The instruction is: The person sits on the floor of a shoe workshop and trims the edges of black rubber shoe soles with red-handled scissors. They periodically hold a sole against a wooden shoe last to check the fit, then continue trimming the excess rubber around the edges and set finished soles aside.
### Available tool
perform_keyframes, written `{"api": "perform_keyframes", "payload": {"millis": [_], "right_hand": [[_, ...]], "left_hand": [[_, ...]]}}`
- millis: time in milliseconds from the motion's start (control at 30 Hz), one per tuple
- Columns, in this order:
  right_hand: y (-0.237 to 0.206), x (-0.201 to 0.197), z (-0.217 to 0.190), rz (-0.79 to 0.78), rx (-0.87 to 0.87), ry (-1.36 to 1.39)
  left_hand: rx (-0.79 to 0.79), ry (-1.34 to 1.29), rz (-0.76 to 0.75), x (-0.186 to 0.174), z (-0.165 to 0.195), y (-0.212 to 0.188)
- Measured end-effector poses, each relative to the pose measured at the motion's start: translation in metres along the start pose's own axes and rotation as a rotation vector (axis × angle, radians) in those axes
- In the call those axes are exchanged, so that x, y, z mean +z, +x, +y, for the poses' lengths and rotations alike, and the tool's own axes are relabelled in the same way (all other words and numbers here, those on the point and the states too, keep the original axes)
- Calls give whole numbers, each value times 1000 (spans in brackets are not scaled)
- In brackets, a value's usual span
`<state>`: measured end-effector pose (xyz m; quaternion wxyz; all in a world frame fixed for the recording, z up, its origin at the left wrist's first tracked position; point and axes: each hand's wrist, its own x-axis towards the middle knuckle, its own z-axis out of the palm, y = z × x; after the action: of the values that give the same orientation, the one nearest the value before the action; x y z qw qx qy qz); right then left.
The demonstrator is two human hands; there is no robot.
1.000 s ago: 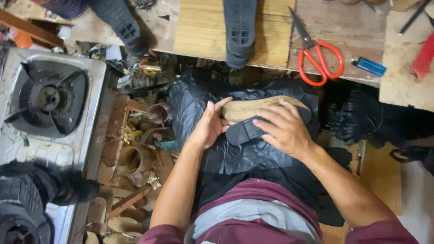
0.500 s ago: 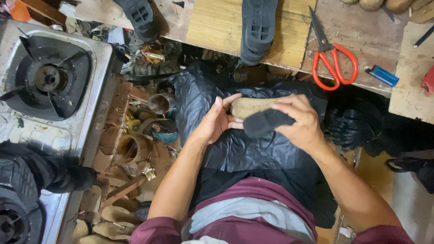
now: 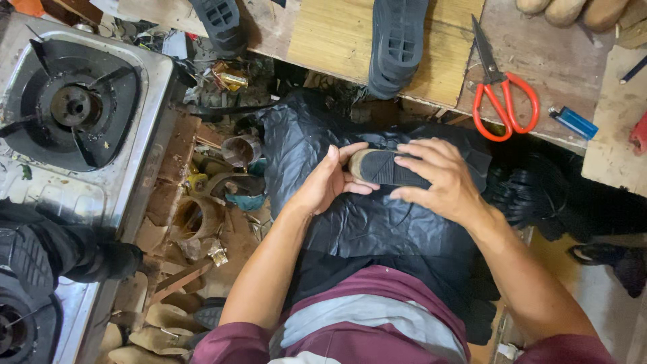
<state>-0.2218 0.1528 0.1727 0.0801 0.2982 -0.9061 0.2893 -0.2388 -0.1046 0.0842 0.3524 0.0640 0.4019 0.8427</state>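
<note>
Cluttered workshop seen from above, wooden table (image 3: 337, 30) at the top edge, person seated with a black plastic sheet (image 3: 364, 222) over the lap. Both hands meet over the lap on one shoe sole (image 3: 384, 167), tan at its left end with a dark ribbed layer on top. Left hand (image 3: 327, 183) grasps the tan end, thumb on top, fingers curled under, likely to steady it. Right hand (image 3: 441, 178) lies flat on the dark layer with fingers spread, pressing more than clenching, probably to bed the layer down; the sole's right end is hidden under it. Sheet looks placed to keep the clothes clean and give a soft rest.

Outward: two black moulded soles (image 3: 396, 44) hang over the near table edge, tread up. Red-handled scissors (image 3: 502, 94) and a blue lighter (image 3: 573, 123) lie on the table to the right, apart from each other, within reach of the right hand. Gas stove (image 3: 74, 101) on the left, burner unlit as far as visible, a black shoe (image 3: 47, 253) resting on its lower part. Floor gap between stove and lap crammed with tins (image 3: 241, 149), scraps and tan insoles (image 3: 162, 317). Pile of black straps (image 3: 526, 195) just right of the lap. Nothing sits between the hands and the sole
</note>
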Motion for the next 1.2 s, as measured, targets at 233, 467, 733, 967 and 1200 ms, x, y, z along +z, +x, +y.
{"api": "perform_keyframes", "payload": {"millis": [233,467,733,967,1200], "right_hand": [[12,4,-11,30,38,8],[17,-1,-15,20,11,19],[23,-5,-23,12,9,26],[23,-8,-29,13,-9,2],[22,3,-34,18,-42,-127]], "left_hand": [[35,-14,-45,-5,8,-2],[46,-5,-51,-3,10,-3],[58,12,-61,-2,14,-6],[73,71,-29,3,17,-9],[93,296,246,16,-1,4]]}}
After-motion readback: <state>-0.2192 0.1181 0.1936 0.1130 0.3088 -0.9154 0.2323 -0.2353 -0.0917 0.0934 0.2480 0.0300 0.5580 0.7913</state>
